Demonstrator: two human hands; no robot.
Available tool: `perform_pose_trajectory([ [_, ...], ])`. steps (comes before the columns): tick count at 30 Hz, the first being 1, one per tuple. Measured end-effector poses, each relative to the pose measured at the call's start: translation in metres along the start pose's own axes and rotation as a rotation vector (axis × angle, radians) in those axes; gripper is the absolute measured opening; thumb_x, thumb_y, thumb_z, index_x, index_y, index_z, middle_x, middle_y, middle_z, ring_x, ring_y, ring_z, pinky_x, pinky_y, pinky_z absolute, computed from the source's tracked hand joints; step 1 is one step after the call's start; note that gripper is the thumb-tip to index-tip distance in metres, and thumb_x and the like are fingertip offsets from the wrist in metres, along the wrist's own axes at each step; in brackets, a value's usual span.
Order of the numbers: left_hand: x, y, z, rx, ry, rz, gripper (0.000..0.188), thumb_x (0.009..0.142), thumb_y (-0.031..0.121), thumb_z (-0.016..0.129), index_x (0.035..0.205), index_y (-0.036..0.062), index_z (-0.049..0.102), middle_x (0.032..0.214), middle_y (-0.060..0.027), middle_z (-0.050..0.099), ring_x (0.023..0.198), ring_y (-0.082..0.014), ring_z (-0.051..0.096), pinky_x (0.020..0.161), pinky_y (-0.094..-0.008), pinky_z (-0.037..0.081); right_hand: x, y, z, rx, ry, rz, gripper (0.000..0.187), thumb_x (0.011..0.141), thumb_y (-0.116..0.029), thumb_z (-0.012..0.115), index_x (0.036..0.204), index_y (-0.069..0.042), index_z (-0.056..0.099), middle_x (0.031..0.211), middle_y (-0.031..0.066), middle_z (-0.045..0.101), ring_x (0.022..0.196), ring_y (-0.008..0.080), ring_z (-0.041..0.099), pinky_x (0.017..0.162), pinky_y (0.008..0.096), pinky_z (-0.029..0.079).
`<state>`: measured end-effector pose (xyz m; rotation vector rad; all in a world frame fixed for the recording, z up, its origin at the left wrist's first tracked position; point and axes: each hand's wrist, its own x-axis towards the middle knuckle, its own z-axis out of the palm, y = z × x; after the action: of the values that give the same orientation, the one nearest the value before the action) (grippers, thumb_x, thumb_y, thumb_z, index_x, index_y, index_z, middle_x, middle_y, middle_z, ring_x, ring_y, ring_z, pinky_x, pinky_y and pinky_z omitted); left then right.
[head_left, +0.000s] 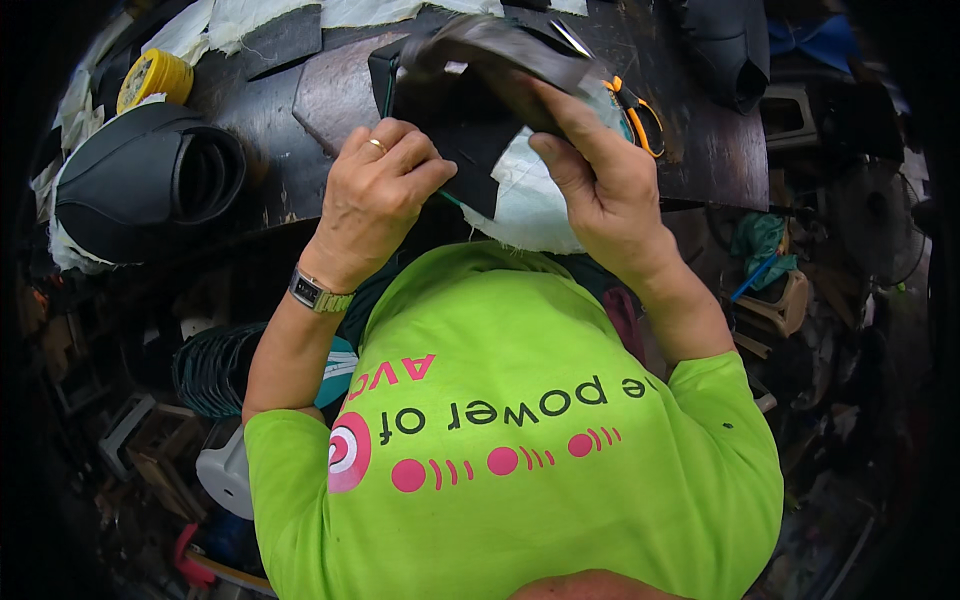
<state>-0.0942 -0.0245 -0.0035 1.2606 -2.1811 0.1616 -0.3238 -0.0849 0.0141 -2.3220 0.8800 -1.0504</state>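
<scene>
Both hands grasp a dark leather piece [470, 90], raised just above the dark surface [700, 140]: left hand [375, 195] pinches its lower edge, right hand [600, 180] grips its top. Orange-handled scissors [635, 110] lie beside.

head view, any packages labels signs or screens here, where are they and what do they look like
Printed shirt: lime green, lower middle, dark lettering with pink dots and a pink-and-white target shape.
Wristwatch: on the left wrist, small square dark face, metal band; the face is too small to tell more.
Tape roll: yellow, round, upper left on the dark bench; no label shows.
No packages or signs.
</scene>
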Motion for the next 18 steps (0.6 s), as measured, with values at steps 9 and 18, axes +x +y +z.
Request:
perform_pose_trajectory([
  [9, -0.003, 0.001, -0.001, 0.003, -0.008, 0.011, 0.013, 0.074, 0.009, 0.071, 0.086, 0.0106, 0.075, 0.085, 0.0006, 0.061, 0.090, -0.0180, 0.060, 0.075, -0.0328, 0.045, -0.013, -0.002, -0.016, -0.039, -0.230, 0.184, 0.045, 0.097, -0.012, 0.067, 0.142, -0.013, 0.060, 0.106, 0.0237, 0.071, 0.096, 0.0375, 0.071, 0.085, 0.0379, 0.055],
  [18, 0.004, 0.000, -0.012, -0.006, -0.085, 0.008, 0.009, 0.076, 0.008, 0.071, 0.084, 0.0100, 0.074, 0.085, -0.0006, 0.060, 0.090, -0.0195, 0.059, 0.078, -0.0337, 0.045, -0.018, 0.001, -0.044, -0.024, -0.155, 0.190, 0.052, 0.098, -0.016, 0.068, 0.148, -0.026, 0.056, 0.083, 0.0211, 0.069, 0.072, 0.0347, 0.068, 0.071, 0.0395, 0.054],
])
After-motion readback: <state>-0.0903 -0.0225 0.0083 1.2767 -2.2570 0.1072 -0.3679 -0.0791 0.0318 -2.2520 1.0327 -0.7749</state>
